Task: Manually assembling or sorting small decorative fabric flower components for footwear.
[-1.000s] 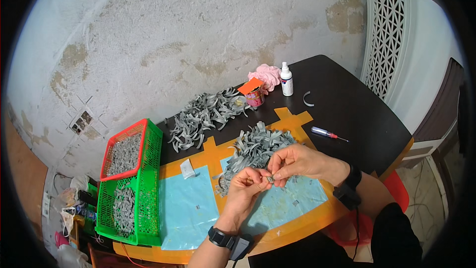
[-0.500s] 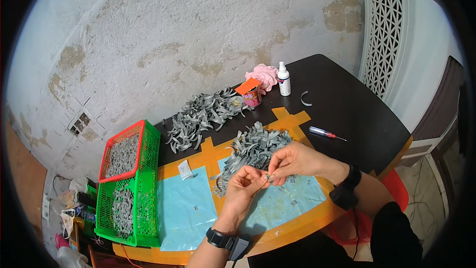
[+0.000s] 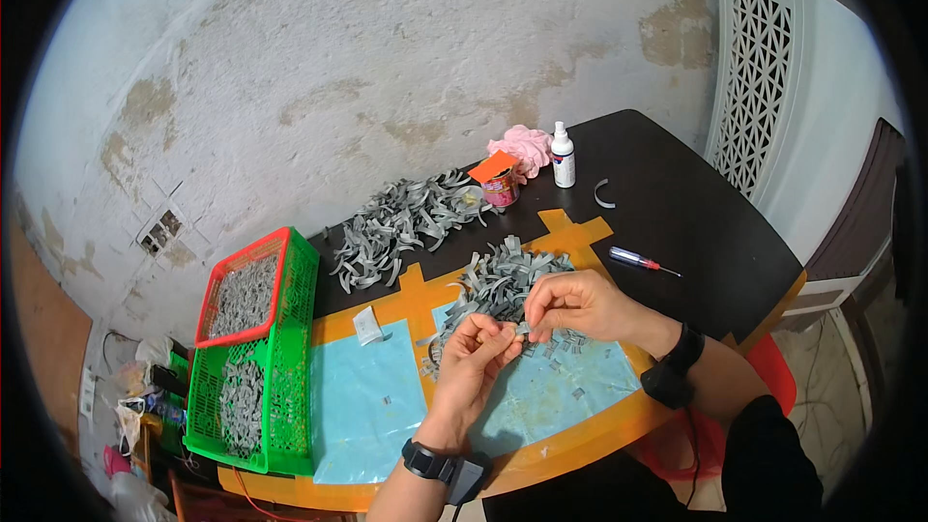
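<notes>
While at the lower centre the left hand (image 3: 478, 353) pinches a small grey piece (image 3: 523, 329), I cannot tell whether the right hand (image 3: 580, 306) grips it too.

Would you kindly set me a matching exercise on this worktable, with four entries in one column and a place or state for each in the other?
Column one
1. Left hand and right hand
2. Screwdriver
3. White bottle
4. Red basket

Column two
A. Standing upright beside the pink cloth
B. Holding a heap of grey bits
C. Fingertips close together at a small piece
D. Lying on the dark tabletop

Right pairs: 1-C, 2-D, 3-A, 4-B
</notes>
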`<state>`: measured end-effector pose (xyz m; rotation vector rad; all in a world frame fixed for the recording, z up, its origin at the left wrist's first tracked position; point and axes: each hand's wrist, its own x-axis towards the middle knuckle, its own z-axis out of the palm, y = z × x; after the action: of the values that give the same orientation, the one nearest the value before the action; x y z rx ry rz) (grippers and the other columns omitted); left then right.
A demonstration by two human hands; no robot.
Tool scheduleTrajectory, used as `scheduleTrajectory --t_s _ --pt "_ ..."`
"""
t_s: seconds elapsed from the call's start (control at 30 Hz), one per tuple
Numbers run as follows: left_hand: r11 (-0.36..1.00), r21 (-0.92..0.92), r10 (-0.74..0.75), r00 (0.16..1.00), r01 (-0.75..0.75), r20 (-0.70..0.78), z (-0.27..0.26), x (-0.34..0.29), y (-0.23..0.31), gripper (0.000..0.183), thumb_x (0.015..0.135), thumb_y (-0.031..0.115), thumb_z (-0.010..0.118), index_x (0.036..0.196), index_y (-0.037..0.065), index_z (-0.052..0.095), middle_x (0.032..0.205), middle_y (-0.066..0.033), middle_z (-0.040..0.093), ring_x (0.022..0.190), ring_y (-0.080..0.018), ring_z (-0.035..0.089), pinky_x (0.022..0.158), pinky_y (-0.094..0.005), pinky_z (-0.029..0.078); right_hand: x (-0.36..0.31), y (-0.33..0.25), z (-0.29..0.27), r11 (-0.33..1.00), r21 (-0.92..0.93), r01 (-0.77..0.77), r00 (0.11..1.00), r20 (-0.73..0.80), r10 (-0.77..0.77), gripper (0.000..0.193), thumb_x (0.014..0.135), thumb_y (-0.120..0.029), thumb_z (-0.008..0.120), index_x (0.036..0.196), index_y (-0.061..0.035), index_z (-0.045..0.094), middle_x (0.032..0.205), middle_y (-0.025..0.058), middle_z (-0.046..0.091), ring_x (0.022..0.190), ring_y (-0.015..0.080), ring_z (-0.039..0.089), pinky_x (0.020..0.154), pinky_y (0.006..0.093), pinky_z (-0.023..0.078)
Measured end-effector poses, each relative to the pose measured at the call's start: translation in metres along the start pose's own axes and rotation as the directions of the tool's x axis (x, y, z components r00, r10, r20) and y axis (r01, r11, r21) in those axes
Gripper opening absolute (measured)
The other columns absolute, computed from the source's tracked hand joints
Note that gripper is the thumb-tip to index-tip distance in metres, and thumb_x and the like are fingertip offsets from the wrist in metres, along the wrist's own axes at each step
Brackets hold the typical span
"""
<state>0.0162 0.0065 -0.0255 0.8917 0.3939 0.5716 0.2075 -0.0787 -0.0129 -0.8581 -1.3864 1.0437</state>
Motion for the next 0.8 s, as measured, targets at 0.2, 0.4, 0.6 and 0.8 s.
scheduleTrajectory --t_s 0.2,0.4,0.6,0.8 --pt "0.840 0.468 0.283 0.958 -0.274 0.053 0.007 0.000 0.002 0.011 0.086 0.000 0.064 0.097 0.004 0.062 0.103 -0.0078 0.065 0.089 -0.0122 0.062 0.081 -0.0255 0.050 0.000 -0.003 -0.004 0.983 0.028 -0.182 0.982 -0.037 0.183 0.008 0.088 -0.005 0.062 0.095 0.0001 0.061 0.083 0.0037 0.062 0.072 0.0095 0.060 0.063 0.0227 0.049" --pt "0.862 0.468 0.143 0.980 -0.193 0.142 0.008 -0.003 -0.004 0.017 0.081 -0.003 0.070 0.095 0.003 0.064 0.102 -0.0058 0.066 0.083 -0.0085 0.062 0.078 -0.0225 0.050 -0.002 -0.003 -0.005 0.979 0.028 -0.202 0.979 0.035 0.201 0.012 0.089 -0.011 0.063 0.096 -0.0013 0.062 0.080 0.0013 0.061 0.066 0.0060 0.054 0.057 0.0202 0.044" --pt "0.997 0.029 0.073 0.992 -0.076 0.101 0.002 -0.002 -0.001 0.009 0.087 0.000 0.063 0.093 0.006 0.060 0.101 -0.0084 0.066 0.091 -0.0114 0.062 0.078 -0.0219 0.051 -0.001 -0.016 0.009 0.976 0.144 -0.163 0.972 -0.147 0.184 0.010 0.087 -0.006 0.063 0.096 -0.0011 0.062 0.086 0.0011 0.061 0.074 0.0065 0.057 0.061 0.0203 0.046" --pt "0.976 -0.216 0.072 0.986 -0.037 0.154 -0.007 -0.001 -0.004 0.013 0.088 0.000 0.060 0.097 0.009 0.058 0.104 -0.0086 0.066 0.092 -0.0134 0.063 0.079 -0.0236 0.051 -0.003 -0.016 0.018 0.928 -0.333 0.167 0.981 -0.033 -0.189 0.020 0.077 0.008 0.067 0.095 -0.0025 0.067 0.095 0.0056 0.057 0.080 0.0096 0.058 0.069 0.0224 0.048"
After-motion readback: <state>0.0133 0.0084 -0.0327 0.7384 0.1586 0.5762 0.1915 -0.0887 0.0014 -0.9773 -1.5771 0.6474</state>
